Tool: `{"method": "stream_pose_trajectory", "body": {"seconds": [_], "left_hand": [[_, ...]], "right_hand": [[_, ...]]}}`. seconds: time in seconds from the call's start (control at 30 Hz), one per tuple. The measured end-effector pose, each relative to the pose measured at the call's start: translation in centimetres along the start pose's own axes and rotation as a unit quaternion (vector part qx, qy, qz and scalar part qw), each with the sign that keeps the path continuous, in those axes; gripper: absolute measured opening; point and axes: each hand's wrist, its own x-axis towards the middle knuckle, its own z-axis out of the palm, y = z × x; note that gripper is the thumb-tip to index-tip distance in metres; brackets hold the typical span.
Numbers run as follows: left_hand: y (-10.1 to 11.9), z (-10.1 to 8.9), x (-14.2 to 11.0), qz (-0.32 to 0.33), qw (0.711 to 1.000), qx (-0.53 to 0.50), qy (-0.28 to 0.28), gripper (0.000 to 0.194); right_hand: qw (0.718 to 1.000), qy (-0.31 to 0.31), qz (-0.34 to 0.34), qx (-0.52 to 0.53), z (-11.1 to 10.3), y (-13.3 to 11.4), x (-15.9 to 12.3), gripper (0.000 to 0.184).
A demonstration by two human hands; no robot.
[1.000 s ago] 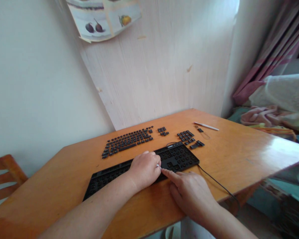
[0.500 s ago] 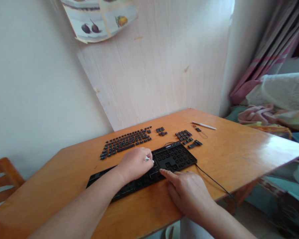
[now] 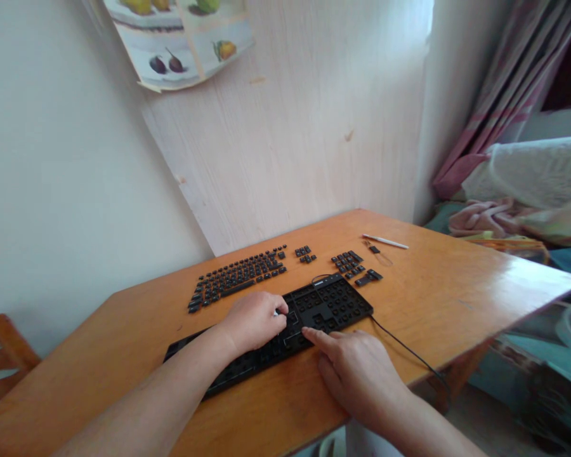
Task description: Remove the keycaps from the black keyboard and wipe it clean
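A black keyboard [image 3: 335, 304] with its keycaps off lies at a slant near the table's front edge. Over its middle, my left hand [image 3: 259, 320] is closed around a small white stick that looks like a cotton swab [image 3: 276, 312], mostly hidden by the fingers. My right hand [image 3: 356, 362] rests at the keyboard's near edge, holding nothing. Its index finger is stretched out with the tip on the keyboard, and its other fingers are partly curled. My left forearm covers part of the keyboard's left half.
Behind the keyboard, loose black keycaps [image 3: 240, 273] lie in rows, with smaller groups of keycaps [image 3: 347, 261] to the right. A white pen [image 3: 385, 241] and a wire keycap puller [image 3: 379, 254] lie at the back right. The keyboard's cable [image 3: 404, 346] runs off the table's [image 3: 438, 285] front edge.
My left hand has shifted slightly left over the keyboard, and less of the white stick shows. My right index finger stays on the keyboard. The whole view has shifted a little.
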Motion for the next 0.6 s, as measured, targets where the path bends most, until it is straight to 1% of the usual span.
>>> {"method": "stream_pose_trajectory", "body": {"seconds": [0.1,0.17,0.33,0.47,0.6], "left_hand": [[-0.3,0.7,0.5,-0.029,0.997,-0.07,-0.022,0.029],[-0.5,1.1,0.8,-0.056,0.989,-0.133,-0.035,0.03],[-0.8,1.2,1.1,-0.135,0.95,-0.27,-0.076,0.033],[-1.0,0.8,1.1,-0.155,0.92,-0.344,-0.102,0.031],[-1.2,0.7,1.2,-0.177,0.898,-0.39,-0.103,0.03]], "right_hand": [[1.0,0.004,-0.006,0.002,-0.1,-0.1,0.0,0.048],[1.0,0.006,-0.009,0.008,-0.1,-0.1,-0.1,0.047],[1.0,0.009,-0.009,0.019,-0.2,-0.2,0.0,0.046],[1.0,0.009,-0.005,0.024,-0.2,-0.2,0.0,0.047],[1.0,0.006,-0.006,0.029,-0.1,-0.2,0.0,0.047]]}}
